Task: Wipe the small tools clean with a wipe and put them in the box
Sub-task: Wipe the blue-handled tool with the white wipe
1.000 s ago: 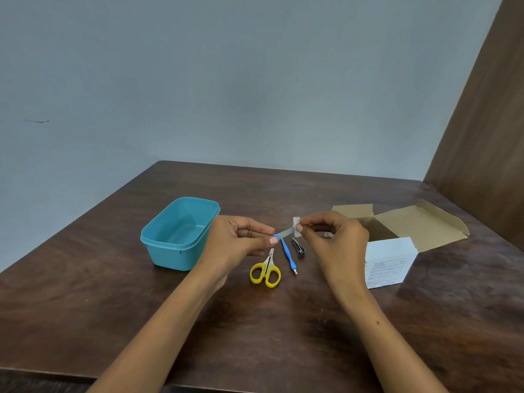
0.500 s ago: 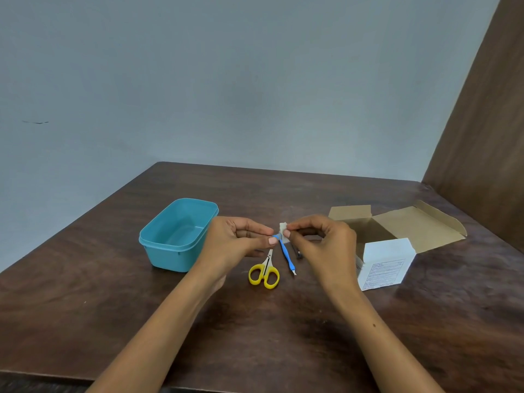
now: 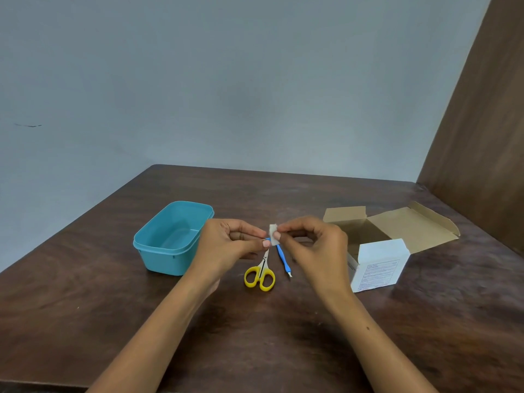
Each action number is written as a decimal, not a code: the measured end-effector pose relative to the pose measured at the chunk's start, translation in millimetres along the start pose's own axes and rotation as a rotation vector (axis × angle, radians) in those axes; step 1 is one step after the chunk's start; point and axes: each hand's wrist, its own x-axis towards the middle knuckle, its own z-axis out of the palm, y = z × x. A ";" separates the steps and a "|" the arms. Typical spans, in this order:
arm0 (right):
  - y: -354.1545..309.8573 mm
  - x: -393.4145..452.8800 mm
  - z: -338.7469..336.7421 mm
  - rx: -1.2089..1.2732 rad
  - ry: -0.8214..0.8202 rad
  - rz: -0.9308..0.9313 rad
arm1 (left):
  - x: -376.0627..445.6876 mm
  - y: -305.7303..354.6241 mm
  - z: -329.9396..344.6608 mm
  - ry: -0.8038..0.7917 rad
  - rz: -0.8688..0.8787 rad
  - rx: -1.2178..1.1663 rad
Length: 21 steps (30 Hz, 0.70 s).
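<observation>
Left hand [image 3: 226,243]: fingers curled, thumb and forefinger pinching a small tool whose blue end just shows at the fingertips; most of it is hidden.
Right hand [image 3: 314,245]: thumb and forefinger pinching a wipe [image 3: 273,235] folded over that tool; the other fingers are curled loosely.
Where the hands meet: raised above the table [image 3: 283,350], over the tips of the tools lying there, fingertips almost touching.
Box [image 3: 173,239]: teal, open, nothing visible inside, just left of the left hand, its near wall well back from the table's front edge.
Scissors [image 3: 260,275]: one pair, yellow handles toward the person, blades pointing away under the hands.
Blue tool [image 3: 283,259]: one, thin, lying just right of the scissors, pointed end toward the person.
Carton [image 3: 380,263]: one, white, flaps open, right of the right hand, close to the table's right side.
Count: two tools on the table, one in the hands, one wipe, two containers.
Edges: the table's left edge runs diagonally behind the box; a brown panel [image 3: 482,123] stands at the far right corner; a grey wall [image 3: 226,80] lies behind.
Open room: bare wood between the forearms and the front edge, and a wide strip behind the box and carton.
</observation>
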 end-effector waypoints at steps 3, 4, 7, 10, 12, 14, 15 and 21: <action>1.4 -0.6 4.1 0.011 -0.047 0.053 | 0.3 -1.3 0.2 0.000 0.065 0.028; 1.9 -0.5 3.9 0.005 -0.044 0.063 | 0.7 -1.5 0.3 0.003 0.091 0.047; 2.0 0.7 1.1 -0.019 -0.009 0.105 | 1.3 -2.8 2.0 0.010 0.169 0.109; 0.8 2.9 -2.3 -0.019 0.020 0.156 | 1.1 -3.3 2.6 0.029 0.231 0.178; 1.7 4.4 -4.9 -0.022 0.038 0.177 | 1.7 -3.5 1.9 0.034 0.240 0.182; 4.0 5.5 -6.9 -0.041 0.063 0.194 | 1.8 -3.6 1.3 0.037 0.236 0.177; 5.5 6.0 -7.5 -0.053 0.079 0.195 | 1.9 -3.8 1.0 0.039 0.235 0.175; 8.1 4.3 -7.8 -0.103 0.176 0.126 | 4.8 -6.5 -2.0 0.065 0.170 0.147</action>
